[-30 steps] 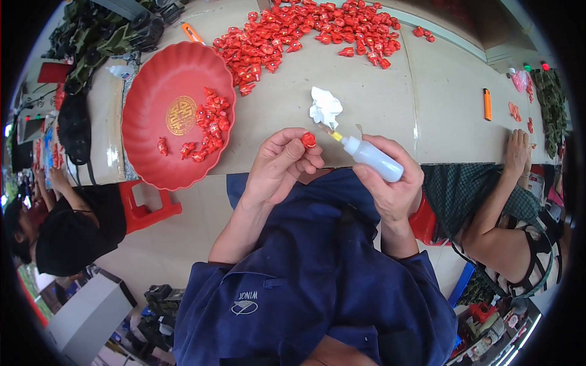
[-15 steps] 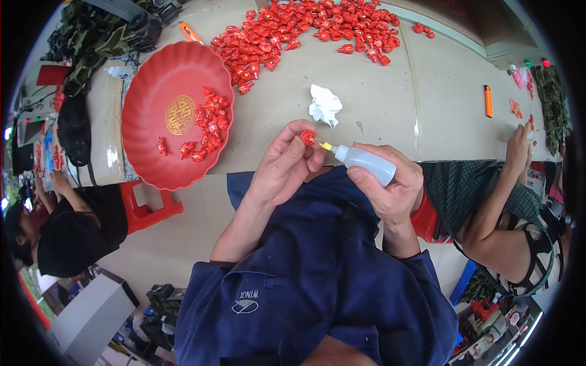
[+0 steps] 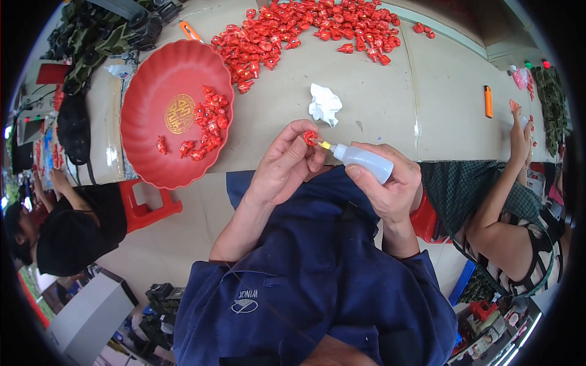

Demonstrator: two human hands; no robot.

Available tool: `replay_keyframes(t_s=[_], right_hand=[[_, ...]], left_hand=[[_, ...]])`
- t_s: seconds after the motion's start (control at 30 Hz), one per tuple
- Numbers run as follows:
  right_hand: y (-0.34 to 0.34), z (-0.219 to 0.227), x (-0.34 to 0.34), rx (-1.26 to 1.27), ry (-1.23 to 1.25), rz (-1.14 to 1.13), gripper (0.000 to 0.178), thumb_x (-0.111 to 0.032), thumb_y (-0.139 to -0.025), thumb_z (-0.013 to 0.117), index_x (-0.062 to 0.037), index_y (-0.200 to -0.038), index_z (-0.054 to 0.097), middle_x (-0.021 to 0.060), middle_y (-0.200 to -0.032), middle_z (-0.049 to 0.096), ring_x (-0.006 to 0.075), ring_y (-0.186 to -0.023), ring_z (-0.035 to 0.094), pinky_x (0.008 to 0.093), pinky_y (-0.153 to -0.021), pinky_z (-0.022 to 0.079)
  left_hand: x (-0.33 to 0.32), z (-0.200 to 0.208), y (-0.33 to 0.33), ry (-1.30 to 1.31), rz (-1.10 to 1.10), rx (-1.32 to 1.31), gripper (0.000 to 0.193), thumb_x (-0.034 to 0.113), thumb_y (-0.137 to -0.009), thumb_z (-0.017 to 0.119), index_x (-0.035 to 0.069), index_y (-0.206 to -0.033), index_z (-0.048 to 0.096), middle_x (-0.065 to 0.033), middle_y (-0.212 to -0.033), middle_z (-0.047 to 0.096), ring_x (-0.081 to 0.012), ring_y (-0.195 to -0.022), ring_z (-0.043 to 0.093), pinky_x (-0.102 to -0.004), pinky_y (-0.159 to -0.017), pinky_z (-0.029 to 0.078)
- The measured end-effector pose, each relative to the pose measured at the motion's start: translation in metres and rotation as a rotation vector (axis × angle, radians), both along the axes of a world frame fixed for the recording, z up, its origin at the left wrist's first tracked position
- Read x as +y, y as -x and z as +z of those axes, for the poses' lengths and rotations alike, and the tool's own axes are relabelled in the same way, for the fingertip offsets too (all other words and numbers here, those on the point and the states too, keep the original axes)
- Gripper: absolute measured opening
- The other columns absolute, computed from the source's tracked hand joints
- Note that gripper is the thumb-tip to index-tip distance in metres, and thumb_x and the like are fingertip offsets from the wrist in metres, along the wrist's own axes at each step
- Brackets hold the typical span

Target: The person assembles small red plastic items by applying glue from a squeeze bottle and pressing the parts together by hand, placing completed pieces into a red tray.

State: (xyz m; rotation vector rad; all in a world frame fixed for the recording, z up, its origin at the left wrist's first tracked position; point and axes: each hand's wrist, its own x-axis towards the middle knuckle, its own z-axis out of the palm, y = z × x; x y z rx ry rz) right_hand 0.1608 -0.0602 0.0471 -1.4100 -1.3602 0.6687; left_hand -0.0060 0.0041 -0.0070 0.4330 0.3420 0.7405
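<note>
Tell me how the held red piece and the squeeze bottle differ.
The red piece is smaller than the bottle. The piece is red, the bottle whitish with a yellow collar. The left hand pinches the piece; the right hand grips the bottle. Both are held.

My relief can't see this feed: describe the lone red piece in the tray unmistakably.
Find the big scalloped red tray left of the person's left hand. Below-left of its gold emblem lies a small red piece, alone, clear of the cluster along the tray's right side.
</note>
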Motion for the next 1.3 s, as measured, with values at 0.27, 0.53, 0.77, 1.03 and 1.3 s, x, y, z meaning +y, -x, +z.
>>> replay_keyframes(t_s=[0.27, 0.53, 0.77, 1.03, 1.3], right_hand=[[-0.001, 0.004, -0.001, 0.002, 0.028, 0.002, 0.026, -0.008, -0.066, 0.074, 0.0024, -0.089, 0.065, 0.0121, -0.072, 0.064, 0.0164, -0.062, 0.062, 0.0232, -0.053, 0.045], [-0.002, 0.0, 0.001, 0.038, 0.02, -0.01, 0.025, -0.007, -0.066, 0.073, 0.0023, -0.088, 0.065, 0.0114, -0.072, 0.064, 0.0152, -0.061, 0.061, 0.0229, -0.052, 0.044], [-0.003, -0.002, 0.002, 0.053, 0.018, -0.027, 0.026, -0.006, -0.066, 0.074, 0.0025, -0.089, 0.065, 0.0112, -0.071, 0.064, 0.0136, -0.06, 0.06, 0.0223, -0.052, 0.043], [-0.005, -0.005, 0.003, 0.062, 0.005, -0.051, 0.026, -0.006, -0.066, 0.075, 0.0026, -0.089, 0.065, 0.0108, -0.071, 0.063, 0.0125, -0.059, 0.058, 0.0218, -0.05, 0.042], [-0.005, -0.006, 0.002, 0.063, 0.002, -0.054, 0.027, -0.006, -0.066, 0.075, 0.0026, -0.089, 0.065, 0.0106, -0.07, 0.063, 0.0115, -0.058, 0.058, 0.0209, -0.049, 0.041]], left_hand=[[0.002, -0.007, 0.0, -0.04, 0.012, -0.008, 0.026, 0.02, -0.092, 0.047, 0.006, -0.113, 0.045, -0.0039, -0.091, 0.051, -0.0111, -0.075, 0.047, -0.0228, -0.066, 0.039], [0.002, -0.004, -0.002, -0.004, 0.005, 0.025, 0.027, 0.021, -0.092, 0.047, 0.005, -0.114, 0.044, -0.0041, -0.09, 0.05, -0.0117, -0.074, 0.047, -0.0228, -0.065, 0.039], [0.002, -0.003, -0.003, -0.001, -0.023, 0.001, 0.024, 0.02, -0.092, 0.047, 0.004, -0.11, 0.046, -0.0048, -0.085, 0.051, -0.0116, -0.071, 0.045, -0.0227, -0.065, 0.039], [0.001, 0.0, -0.002, 0.009, 0.042, 0.088, 0.018, 0.016, -0.092, 0.048, 0.004, -0.105, 0.048, -0.0053, -0.083, 0.052, -0.0112, -0.07, 0.046, -0.0219, -0.063, 0.039], [0.001, -0.001, 0.001, -0.018, 0.078, 0.119, 0.017, 0.012, -0.09, 0.05, 0.004, -0.105, 0.048, -0.0049, -0.087, 0.054, -0.0115, -0.075, 0.05, -0.022, -0.063, 0.039]])
